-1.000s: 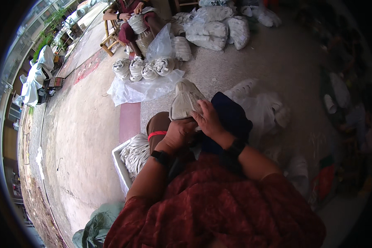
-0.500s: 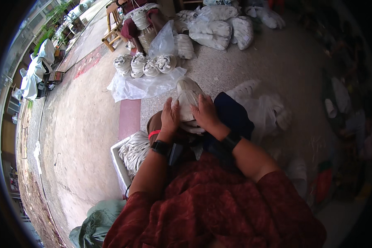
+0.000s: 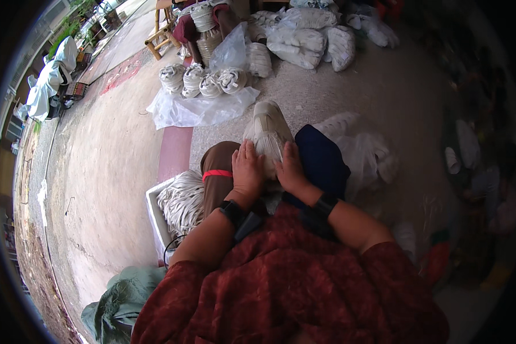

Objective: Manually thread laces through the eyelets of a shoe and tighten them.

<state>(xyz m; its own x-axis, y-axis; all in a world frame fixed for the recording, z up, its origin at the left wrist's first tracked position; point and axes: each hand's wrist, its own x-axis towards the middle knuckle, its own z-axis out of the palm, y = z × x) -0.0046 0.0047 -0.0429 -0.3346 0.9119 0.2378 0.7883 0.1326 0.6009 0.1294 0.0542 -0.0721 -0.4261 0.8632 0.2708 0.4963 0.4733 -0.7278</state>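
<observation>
A cream shoe upper [image 3: 268, 129] is between my knees, its rounded toe pointing away from me and thin pale laces across its middle. My left hand [image 3: 249, 171] grips its left side, fingers laid over the edge near the laces. Against the opposite side, my right hand [image 3: 292, 171] holds it with the fingers pointing forward. The part of the upper nearest me is partly covered by my hands. To the left of my brown-clad knee, a white box [image 3: 153, 209] holds a heap of white laces [image 3: 180, 198].
Bundles of nested pale uppers [image 3: 210, 85] stand on a clear plastic sheet [image 3: 198, 112] ahead. Beyond them a person sits near a bamboo stool [image 3: 161, 39]. Bagged white uppers [image 3: 295, 46] lie at the back; another plastic bag [image 3: 370, 152] is right of my navy-clad knee. Green cloth [image 3: 117, 304] lies lower left.
My hands have come down along the shoe upper's sides, nearer to me, so more of its toe and front shows. The view has shifted slightly.
</observation>
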